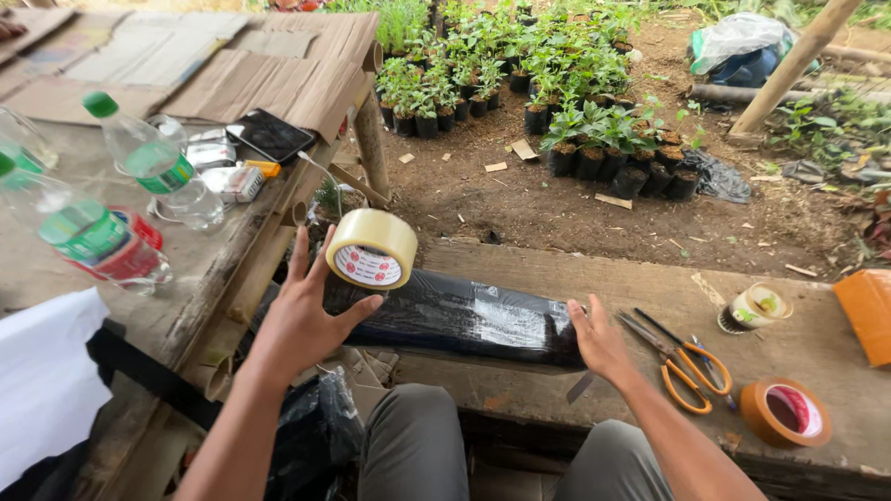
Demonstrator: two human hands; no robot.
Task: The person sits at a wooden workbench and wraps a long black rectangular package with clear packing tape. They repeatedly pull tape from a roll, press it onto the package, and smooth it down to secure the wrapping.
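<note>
The person sits at a wooden plank with a long black-wrapped bundle lying across it in front of the knees. The left hand grips a roll of clear packing tape between thumb and fingers, held at the bundle's left end and raised just above it. The right hand rests fingers curled on the bundle's right end, steadying it. Clear tape already shows around the middle of the bundle. Judged from this, the taping step is in hand; the next move calls for keeping the bundle pinned while the roll passes round it. Orange-handled scissors lie just beside the right hand, a brown tape roll beyond them. Plastic bottles stand on the table at left.
</note>
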